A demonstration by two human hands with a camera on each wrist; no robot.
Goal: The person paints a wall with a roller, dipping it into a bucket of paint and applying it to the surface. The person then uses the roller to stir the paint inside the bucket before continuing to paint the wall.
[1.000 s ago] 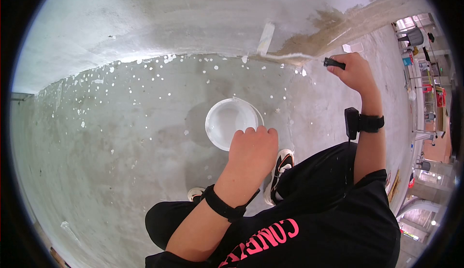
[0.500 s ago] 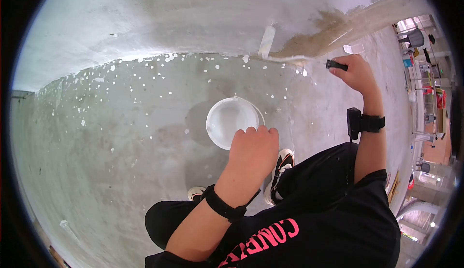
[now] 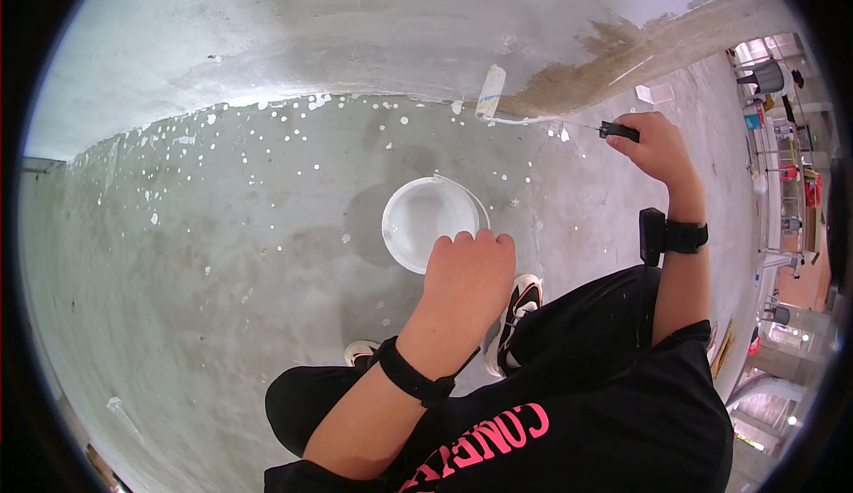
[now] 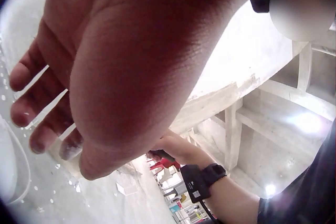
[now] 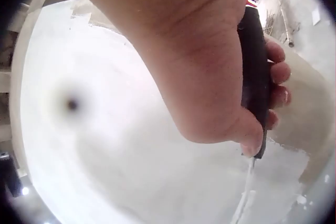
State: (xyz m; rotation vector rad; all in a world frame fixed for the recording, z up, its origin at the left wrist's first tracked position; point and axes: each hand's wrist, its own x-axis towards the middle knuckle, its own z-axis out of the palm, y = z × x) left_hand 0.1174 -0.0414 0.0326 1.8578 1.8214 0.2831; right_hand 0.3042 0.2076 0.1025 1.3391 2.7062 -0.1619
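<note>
Grey wall (image 3: 338, 40), spattered floor (image 3: 222, 226). White bucket (image 3: 425, 222) by my feet. My left hand (image 3: 466, 275) over its near rim, fingers relaxed, holding nothing. My right hand (image 3: 653, 142) wrapped round the paint roller (image 3: 490, 91) handle, roller head low against the wall.

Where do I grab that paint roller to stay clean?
Hold the paint roller by its black handle, wrapping fingers round from the side as the right hand does. The handle is long and straight; the painty sleeve sits at the far end of a thin wire.
</note>
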